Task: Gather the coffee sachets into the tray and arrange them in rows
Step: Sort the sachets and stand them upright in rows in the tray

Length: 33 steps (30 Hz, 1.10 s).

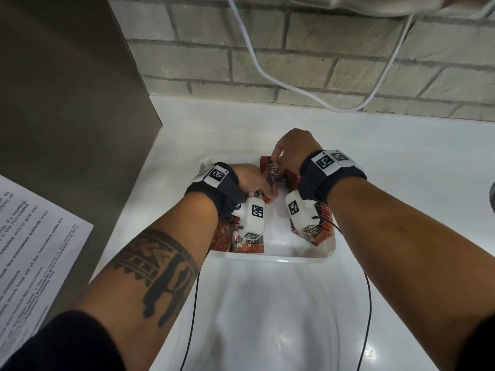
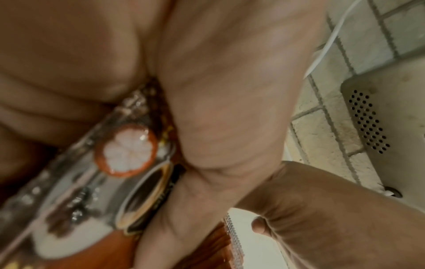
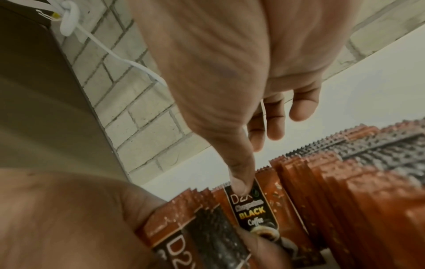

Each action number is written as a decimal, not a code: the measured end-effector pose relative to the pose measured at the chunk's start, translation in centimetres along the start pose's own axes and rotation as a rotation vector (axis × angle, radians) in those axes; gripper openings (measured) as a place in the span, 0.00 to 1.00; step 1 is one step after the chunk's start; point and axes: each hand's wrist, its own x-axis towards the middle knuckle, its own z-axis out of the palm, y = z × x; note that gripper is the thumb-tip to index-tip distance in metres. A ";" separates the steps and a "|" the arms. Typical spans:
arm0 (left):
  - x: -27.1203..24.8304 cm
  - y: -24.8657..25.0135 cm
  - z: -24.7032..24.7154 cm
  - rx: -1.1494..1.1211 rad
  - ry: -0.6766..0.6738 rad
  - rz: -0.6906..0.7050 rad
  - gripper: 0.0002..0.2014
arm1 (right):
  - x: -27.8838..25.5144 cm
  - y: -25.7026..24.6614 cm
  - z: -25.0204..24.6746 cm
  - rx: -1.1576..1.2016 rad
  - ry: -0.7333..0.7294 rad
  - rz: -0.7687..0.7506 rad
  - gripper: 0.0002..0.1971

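Left hand (image 1: 247, 180): palm down over the left half of the white tray (image 1: 302, 257), forearm running in from the near left. Grip closed on a small bundle of sachets (image 2: 128, 151); the left wrist view shows thumb and fingers curled round them, a cup and a cut-fruit picture on the top face. In the right wrist view the bundle's serrated ends point away from the person, long axis roughly front to back.

Just behind this grip, under the wrist, more red-brown sachets (image 1: 249, 246) lie flat at the tray's near-left corner.

Between the two grips: one sachet with a black label reading "BLACK Coffee" (image 3: 251, 207), standing on edge, long axis front to back, its top end toward the brick wall (image 1: 334, 57).

Right hand (image 1: 293, 149): wrist raised, fingers arched downward over the far side of the tray. Thumb tip presses the top end of the labelled sachet; whether the other fingers (image 3: 301, 107) close round it, I cannot tell. They show loosely bent beyond the sachet ends.

Right of that grip: a packed row of sachets (image 3: 345, 191) on edge, serrated tops up, faces parallel.

Tray sits on the white tabletop (image 1: 401, 162); a white cable (image 1: 257, 62) hangs across the wall behind.
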 end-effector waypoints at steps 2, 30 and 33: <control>0.0 0.0 0.0 -0.001 0.002 -0.001 0.08 | -0.1 0.0 0.0 0.034 0.017 0.002 0.09; -1.0 -0.7 1.0 -0.303 0.012 -0.013 0.17 | -3.1 0.1 -2.9 0.075 -0.001 -0.035 0.10; -1.2 -1.2 0.3 -0.390 0.079 0.019 0.21 | -3.9 0.4 -3.6 0.146 -0.043 -0.096 0.11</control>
